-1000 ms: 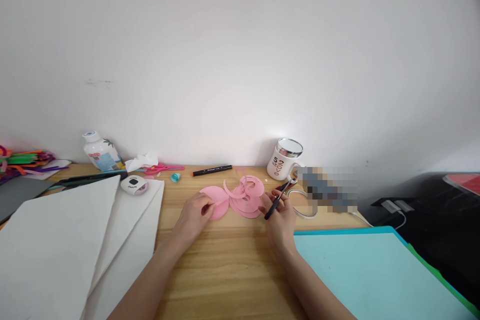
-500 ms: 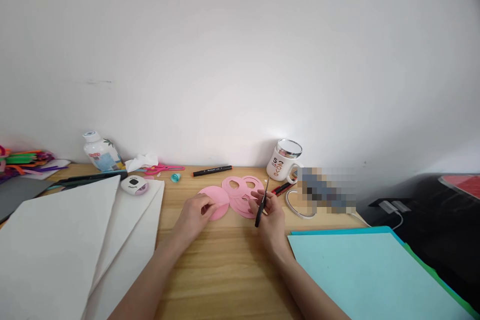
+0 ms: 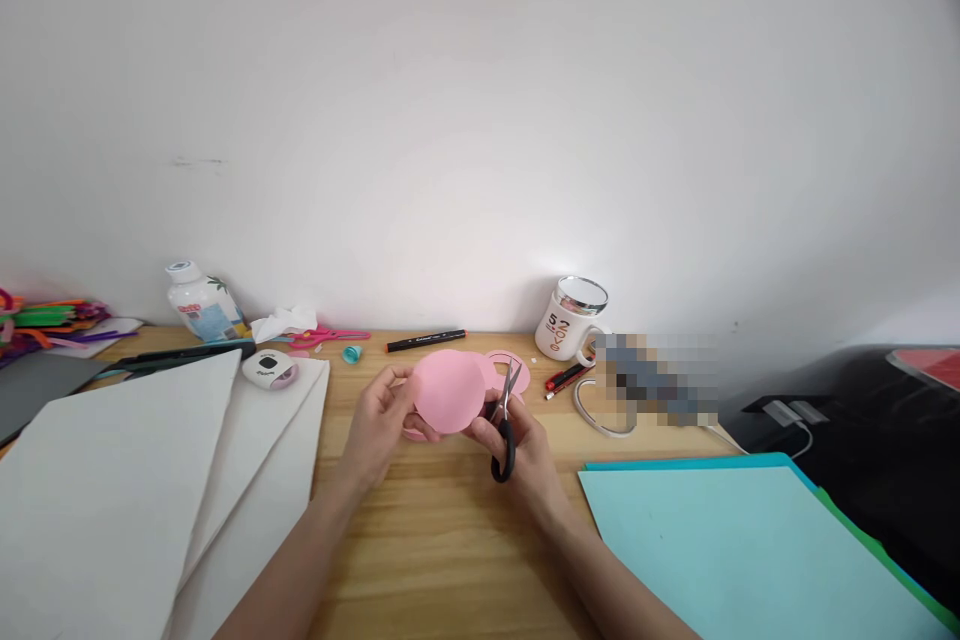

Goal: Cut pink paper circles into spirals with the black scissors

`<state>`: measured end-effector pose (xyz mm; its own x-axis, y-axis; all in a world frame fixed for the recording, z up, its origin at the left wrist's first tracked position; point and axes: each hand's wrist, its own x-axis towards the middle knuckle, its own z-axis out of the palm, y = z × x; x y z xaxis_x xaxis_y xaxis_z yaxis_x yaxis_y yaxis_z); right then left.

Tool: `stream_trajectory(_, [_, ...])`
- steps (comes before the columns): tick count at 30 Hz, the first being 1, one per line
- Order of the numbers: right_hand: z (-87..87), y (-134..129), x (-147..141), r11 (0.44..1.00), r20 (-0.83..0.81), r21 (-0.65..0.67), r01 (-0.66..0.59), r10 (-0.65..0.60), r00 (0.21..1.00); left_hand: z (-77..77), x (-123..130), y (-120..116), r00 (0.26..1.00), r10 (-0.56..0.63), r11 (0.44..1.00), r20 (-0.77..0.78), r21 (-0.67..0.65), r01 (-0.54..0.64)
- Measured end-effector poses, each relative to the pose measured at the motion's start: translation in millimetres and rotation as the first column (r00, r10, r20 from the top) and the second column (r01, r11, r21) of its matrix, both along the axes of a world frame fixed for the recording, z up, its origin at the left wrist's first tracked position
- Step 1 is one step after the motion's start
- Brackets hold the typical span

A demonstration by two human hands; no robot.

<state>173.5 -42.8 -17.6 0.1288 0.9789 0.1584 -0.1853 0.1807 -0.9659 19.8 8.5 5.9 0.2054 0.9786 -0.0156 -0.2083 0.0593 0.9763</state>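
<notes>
Pinching the left rim of a pink paper disc between thumb and fingers, the left hand tilts it above the table. The right hand curls round black-handled scissors, blades slightly parted, at the disc's right. Behind lie cut pink rings; along the table's back edge, a black marker and white mug.

The desk looks like a home craft spot (marker, mug, pink scissors).
</notes>
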Motion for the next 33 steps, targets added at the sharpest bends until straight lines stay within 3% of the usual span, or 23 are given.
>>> stream_trajectory(2, [-0.4, -0.1, 0.5, 0.999, 0.035, 0.002, 0.048, -0.048, 0.998, 0.2, 3.8, -4.2, 0.994, -0.107, 0.994, -0.036, 0.002, 0.107])
stream_trajectory(4, [-0.4, -0.7, 2.1, 0.995, 0.031, 0.002, 0.098, -0.098, 0.995, -0.4, 5.3, -6.4, 0.989, -0.133, 0.99, -0.067, 0.031, 0.135])
stream_trajectory(8, [1.5, -3.0, 3.9, 0.992, -0.024, 0.006, 0.124, -0.123, 0.992, -4.0, 2.8, -4.0, 0.995, 0.043, 0.997, -0.095, 0.061, -0.037])
stream_trajectory(11, [4.1, -3.8, 3.4, 0.992, 0.009, -0.028, 0.125, -0.124, 0.992, -4.2, 1.7, -2.8, 0.992, 0.069, 0.997, -0.102, 0.053, -0.064])
stream_trajectory(15, [7.2, -3.1, 3.7, 0.981, 0.051, -0.082, 0.176, -0.172, 0.984, 1.1, 3.9, -7.6, 0.979, -0.146, 0.988, -0.143, 0.036, 0.153])
stream_trajectory(18, [8.2, -2.1, 5.3, 0.982, 0.019, -0.043, 0.184, -0.184, 0.983, 3.2, 5.5, -11.8, 0.909, -0.325, 0.944, -0.261, -0.033, 0.329])
stream_trajectory(20, [8.5, -1.9, 5.9, 0.985, 0.017, -0.015, 0.174, -0.174, 0.985, 2.7, 6.0, -13.2, 0.864, -0.371, 0.926, -0.34, -0.063, 0.373])
stream_trajectory(23, [8.3, -3.2, 4.1, 0.996, 0.049, 0.025, 0.081, -0.083, 0.995, 2.8, 5.9, -13.7, 0.879, -0.309, 0.947, -0.364, -0.031, 0.32])
stream_trajectory(28, [7.0, -9.9, -6.2, 0.98, 0.05, 0.003, -0.2, 0.2, 0.979, 6.3, 3.5, -13.5, 0.977, -0.052, 0.993, -0.206, 0.094, 0.073])
stream_trajectory(33, [6.6, -15.1, -12.6, 0.945, 0.033, -0.002, -0.328, 0.328, 0.944, 6.5, 4.3, -16.5, 0.947, -0.04, 0.986, -0.32, 0.142, 0.089])
